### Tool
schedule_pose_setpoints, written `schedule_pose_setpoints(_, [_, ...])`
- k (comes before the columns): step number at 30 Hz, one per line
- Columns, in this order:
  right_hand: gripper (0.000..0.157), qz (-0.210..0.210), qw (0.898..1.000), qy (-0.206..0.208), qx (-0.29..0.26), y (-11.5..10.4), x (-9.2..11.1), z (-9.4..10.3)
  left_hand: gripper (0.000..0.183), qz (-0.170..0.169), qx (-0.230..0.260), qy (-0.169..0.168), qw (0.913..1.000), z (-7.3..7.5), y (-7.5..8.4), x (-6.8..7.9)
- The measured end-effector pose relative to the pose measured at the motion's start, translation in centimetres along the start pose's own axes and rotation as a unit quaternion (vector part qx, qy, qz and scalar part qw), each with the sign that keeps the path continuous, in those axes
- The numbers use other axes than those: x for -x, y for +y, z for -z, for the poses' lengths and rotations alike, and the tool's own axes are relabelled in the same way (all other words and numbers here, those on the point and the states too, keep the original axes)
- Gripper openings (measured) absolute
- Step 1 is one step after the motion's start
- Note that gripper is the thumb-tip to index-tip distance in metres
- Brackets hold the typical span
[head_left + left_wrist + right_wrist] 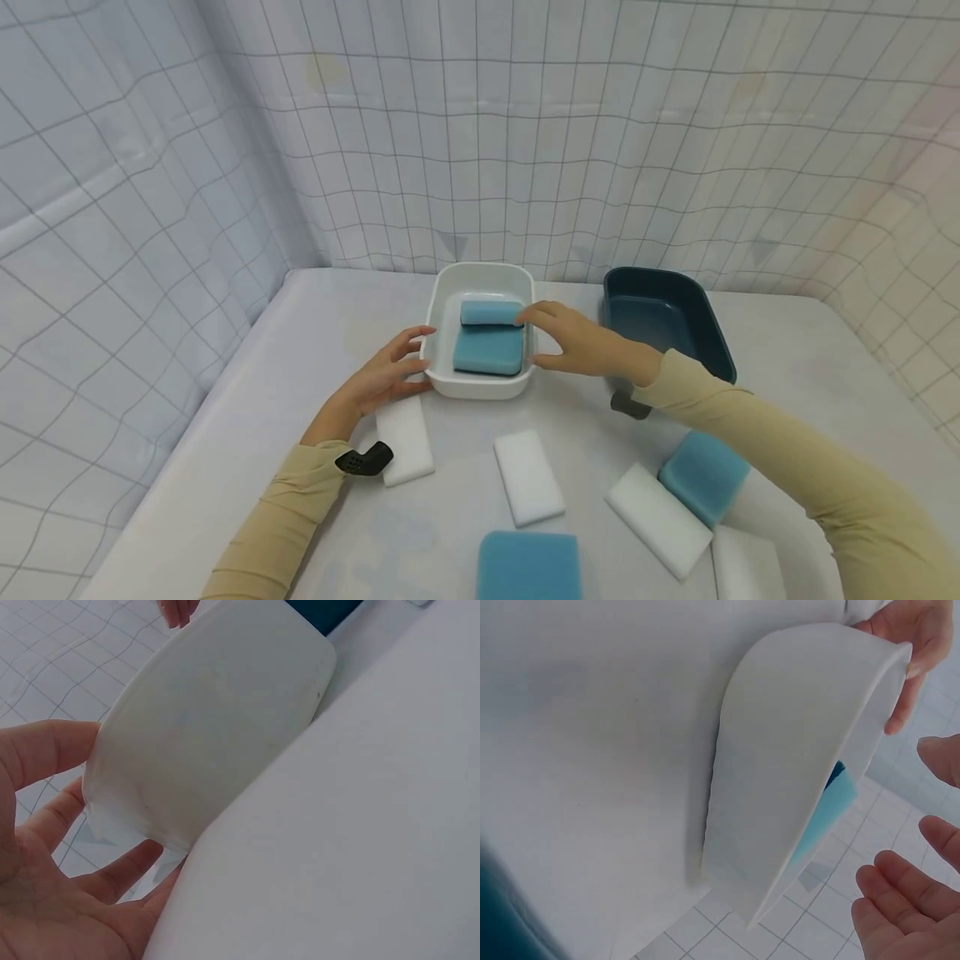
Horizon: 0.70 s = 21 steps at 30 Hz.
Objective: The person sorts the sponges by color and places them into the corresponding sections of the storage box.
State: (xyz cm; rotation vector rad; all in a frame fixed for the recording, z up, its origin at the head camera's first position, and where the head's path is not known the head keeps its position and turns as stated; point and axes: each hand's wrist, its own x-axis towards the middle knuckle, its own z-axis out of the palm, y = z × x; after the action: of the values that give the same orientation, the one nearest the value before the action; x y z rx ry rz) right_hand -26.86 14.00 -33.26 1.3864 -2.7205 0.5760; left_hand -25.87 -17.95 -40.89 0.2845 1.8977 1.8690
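Note:
A white plastic basin (480, 387) stands near the back of the table. Inside it, one blue sponge (487, 350) lies flat, and another light blue sponge (491, 312) sits behind it. My left hand (390, 367) is at the basin's left side, its spread fingertips touching the rim and outer wall. Across from it, my right hand (573, 337) hovers by the right rim with fingers apart and holding nothing. The right wrist view shows a gap between those fingers (911, 881) and the basin. In the left wrist view, the basin's wall (202, 720) hides its contents.
A dark teal basin (652, 312) stands at the back right, partly behind my right forearm. White sponge blocks (528, 477) and blue sponges (528, 567) lie scattered nearer me. One white block (406, 442) lies beside my left wrist. A gridded curtain (495, 167) hangs behind the table.

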Motion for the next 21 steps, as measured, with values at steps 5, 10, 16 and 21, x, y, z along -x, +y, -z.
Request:
schedule_pose_setpoints(5, [0.048, 0.013, 1.0, -0.006, -0.004, -0.9, 1.0, -0.3, 0.058, 0.0, -0.001, -0.003, 1.0, 0.1, -0.2, 0.0])
schedule_pose_setpoints(10, [0.048, 0.032, 0.999, -0.013, 0.002, -1.7, 2.3, -0.8, 0.058, -0.001, -0.002, -0.007, 1.0, 0.2, -0.4, 0.0])
schedule_pose_setpoints(16, [0.048, 0.053, 0.998, -0.026, 0.009, -3.0, 3.8, -1.0, 0.058, 0.001, 0.0, -0.005, 1.0, 0.1, -0.3, 0.1])
schedule_pose_setpoints(21, [0.049, 0.075, 0.997, -0.032, 0.015, -3.8, 4.6, -1.3, 0.059, -0.001, -0.001, -0.004, 1.0, 0.1, -0.3, 0.0])
